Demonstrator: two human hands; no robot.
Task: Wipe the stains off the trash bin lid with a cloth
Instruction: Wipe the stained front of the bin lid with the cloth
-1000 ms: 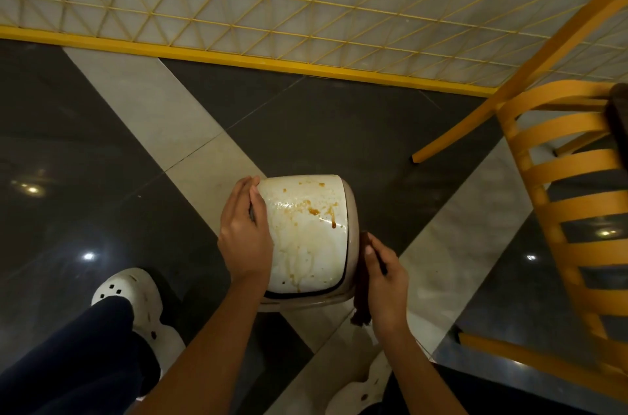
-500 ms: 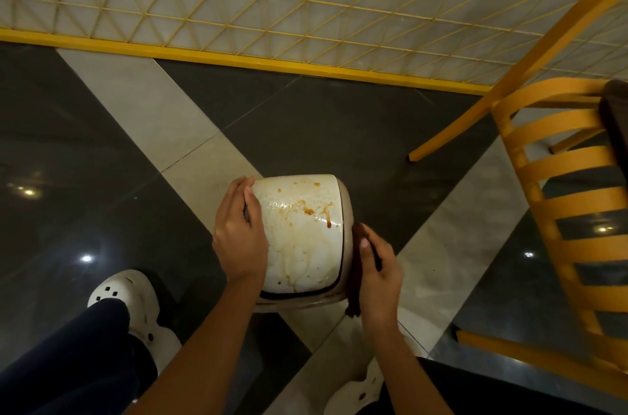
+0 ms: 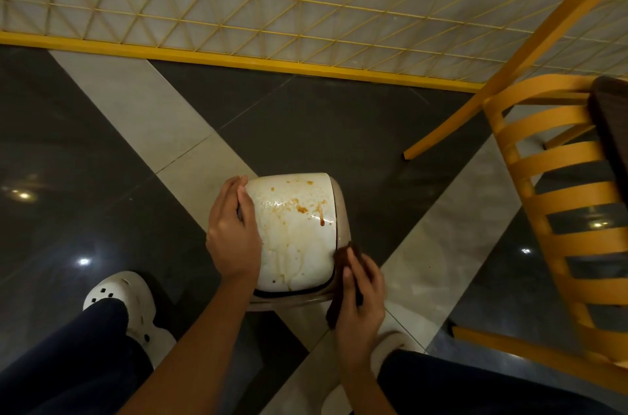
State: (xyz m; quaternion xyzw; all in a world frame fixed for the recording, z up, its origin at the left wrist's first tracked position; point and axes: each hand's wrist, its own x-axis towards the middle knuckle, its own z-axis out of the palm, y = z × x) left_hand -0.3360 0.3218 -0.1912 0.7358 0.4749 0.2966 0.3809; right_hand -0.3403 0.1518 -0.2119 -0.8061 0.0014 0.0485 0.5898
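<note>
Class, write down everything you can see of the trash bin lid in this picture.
The trash bin lid is white, glossy and plastic-looking, with rounded corners, closed on a beige bin standing on the floor. Orange-brown stains spot its far half; pale streaks run toward its near edge. The left hand grips its left edge; the right hand holds a dark cloth against its right edge.

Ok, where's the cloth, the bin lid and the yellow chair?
cloth (image 3: 342, 256): head view, its upper end beside the lid.
bin lid (image 3: 295, 244): head view, its white middle.
yellow chair (image 3: 537, 86): head view, its top back rail.
</note>
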